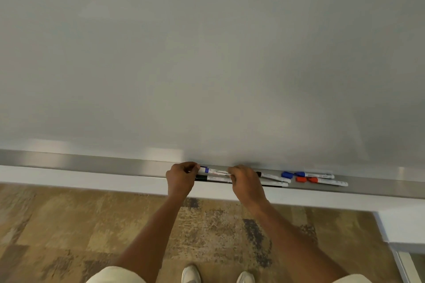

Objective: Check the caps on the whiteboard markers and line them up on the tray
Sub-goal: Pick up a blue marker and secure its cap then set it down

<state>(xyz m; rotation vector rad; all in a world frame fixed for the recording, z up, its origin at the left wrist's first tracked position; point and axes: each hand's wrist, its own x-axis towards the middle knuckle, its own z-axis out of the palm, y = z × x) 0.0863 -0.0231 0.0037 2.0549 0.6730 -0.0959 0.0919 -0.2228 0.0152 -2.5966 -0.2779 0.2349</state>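
Observation:
A long metal tray [92,163] runs along the foot of the whiteboard [207,53]. Both hands hold one white marker [215,170] with a purple band, level above the tray. My left hand [181,177] pinches its left end and my right hand [245,180] grips its right end. Below it a black-capped marker [212,178] lies on the tray. Further black markers [273,177] stick out to the right of my right hand. At the right lie a blue marker [315,175] and a red marker [328,182], with a loose blue cap [287,175] and a loose red cap [300,179] beside them.
The white wall ledge [69,179] runs under the tray. Patterned brown carpet [92,225] covers the floor below, where my two white shoes [190,273] show. A white frame [402,248] stands at the lower right corner.

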